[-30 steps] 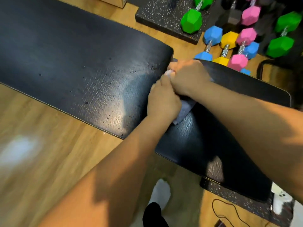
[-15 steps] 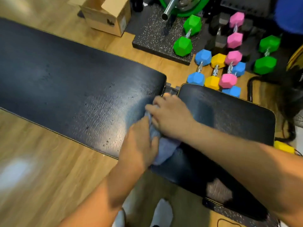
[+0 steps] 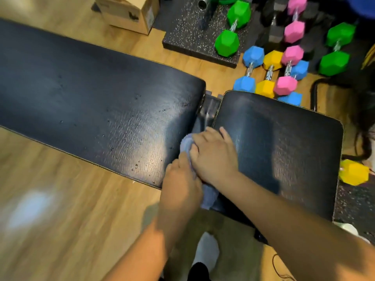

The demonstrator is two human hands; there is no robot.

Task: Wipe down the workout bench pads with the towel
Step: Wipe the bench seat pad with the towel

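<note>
From the head cam, the towel (image 3: 188, 145) sits bunched in the gap between the long pad (image 3: 97, 102) and seat pad (image 3: 284, 151). Left hand (image 3: 180, 187) and right hand (image 3: 213, 155) both have their grip pressed onto it. Looks soft, light and floppy, so I'd wad it under the palms.

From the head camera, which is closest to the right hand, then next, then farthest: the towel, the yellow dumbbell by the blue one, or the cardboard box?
1. Towel: under the right hand, touching.
2. Yellow dumbbell: on the floor past the seat pad.
3. Cardboard box: far corner, beyond the long pad.
</note>
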